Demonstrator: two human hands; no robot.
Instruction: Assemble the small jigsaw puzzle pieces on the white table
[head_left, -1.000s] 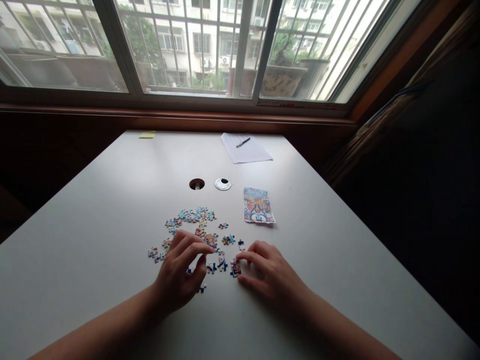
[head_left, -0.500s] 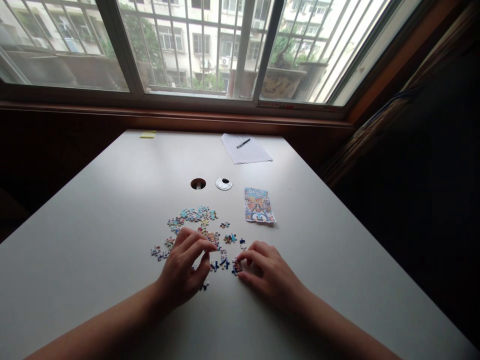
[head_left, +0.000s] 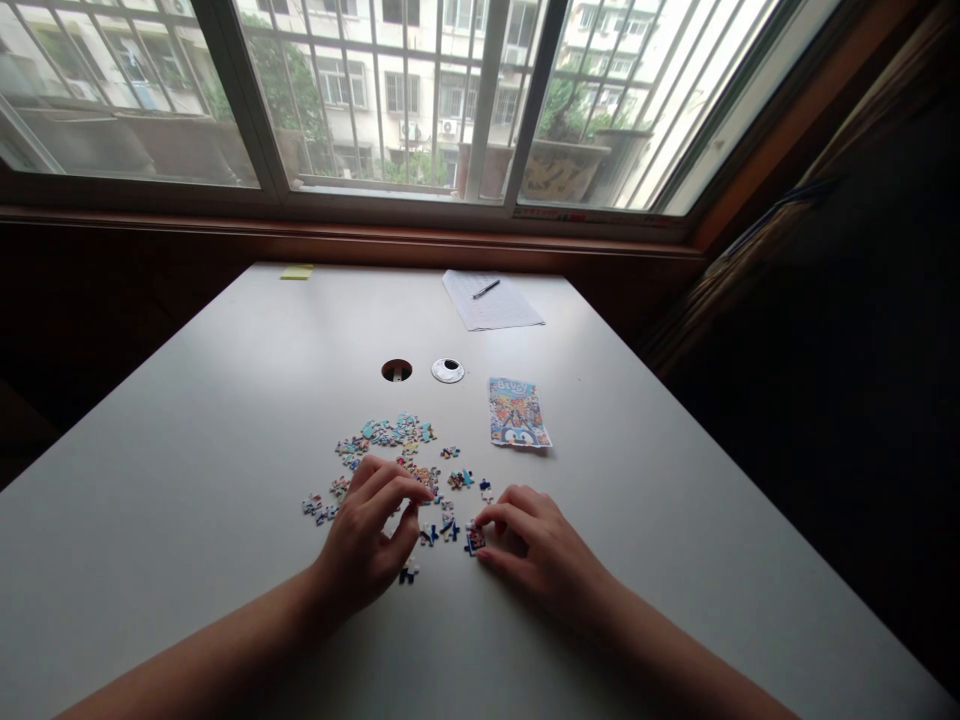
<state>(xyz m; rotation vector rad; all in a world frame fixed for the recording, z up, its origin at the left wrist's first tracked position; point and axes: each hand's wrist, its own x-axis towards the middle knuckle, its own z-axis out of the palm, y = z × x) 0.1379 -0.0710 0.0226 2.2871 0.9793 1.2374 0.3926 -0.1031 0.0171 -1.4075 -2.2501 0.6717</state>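
Observation:
Small jigsaw pieces (head_left: 397,430) lie spread over the white table in front of me. My left hand (head_left: 375,520) is over the lower left of the pieces, fingers curved, with a gap between thumb and index finger and nothing visible in it. It hides some pieces beneath. On the right, the thumb and fingertips of my right hand (head_left: 529,530) grip the right edge of a small dark-edged puzzle section (head_left: 475,540) flat on the table. Blue-and-white pieces (head_left: 448,522) lie between the hands. A loose piece (head_left: 409,571) sits below my left hand.
A colourful picture card (head_left: 517,412) lies right of the pieces. Beyond are a round cable hole (head_left: 397,371) and its metal cover (head_left: 448,371). Paper sheets (head_left: 502,312) with a pen (head_left: 486,289) and a yellow sticky note (head_left: 297,272) lie near the window.
Both hands stay almost where they were. The view has tilted very slightly, and the puzzle section at my right fingertips shows hardly any shift.

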